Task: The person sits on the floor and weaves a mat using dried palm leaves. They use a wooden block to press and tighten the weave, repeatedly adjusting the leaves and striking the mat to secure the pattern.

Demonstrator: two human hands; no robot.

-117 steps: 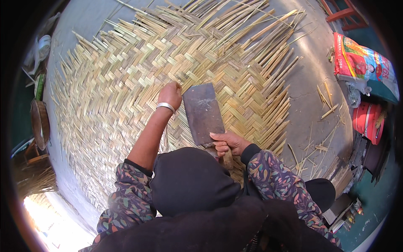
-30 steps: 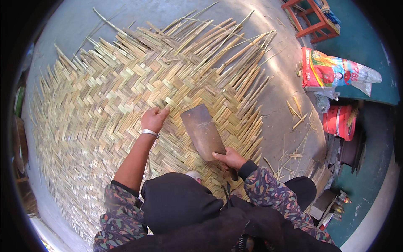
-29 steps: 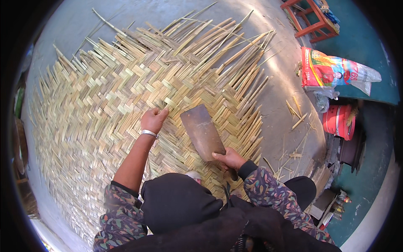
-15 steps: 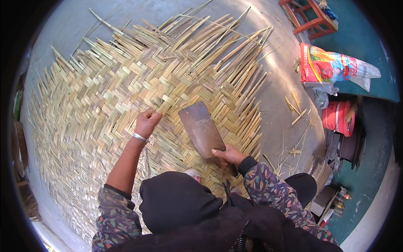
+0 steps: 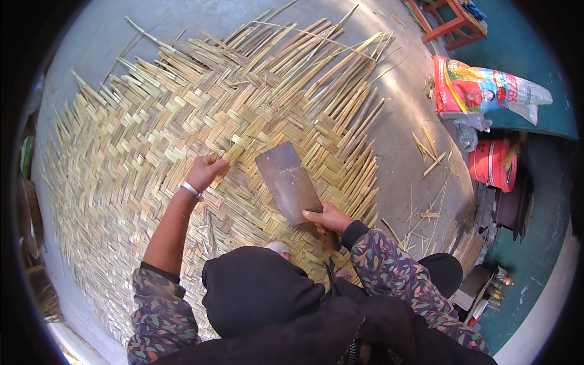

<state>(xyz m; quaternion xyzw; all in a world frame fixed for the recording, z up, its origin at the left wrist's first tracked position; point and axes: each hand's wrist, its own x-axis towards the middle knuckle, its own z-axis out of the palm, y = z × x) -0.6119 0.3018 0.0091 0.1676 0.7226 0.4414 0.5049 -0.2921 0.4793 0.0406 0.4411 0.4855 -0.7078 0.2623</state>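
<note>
A large herringbone mat [image 5: 140,140] of flat, split cane-like strips spreads over the floor before me, its loose ends fanning out along the far and right edges. Over the middle of the mat, my left hand [image 5: 207,171] is closed in a pinch on a pale strip [image 5: 235,151]; how much of it lies between the fingers is hidden. My right hand [image 5: 330,218] grips the handle of a broad rectangular cleaver [image 5: 288,181], thumb near the base of the blade. The dark, worn blade lies flat-side up over the weave, to the right of my left hand.
On the right are a colourful plastic sack [image 5: 480,91], a red bucket [image 5: 490,163] and a red wooden stool [image 5: 453,24]. Cut strip scraps [image 5: 429,152] litter the concrete floor [image 5: 398,121] beside the mat. Small bottles [image 5: 500,286] stand at the lower right.
My left hand has shifted slightly left and turned a little, still pinched. The cleaver stays in my right hand at nearly the same place; the whole view has moved slightly.
</note>
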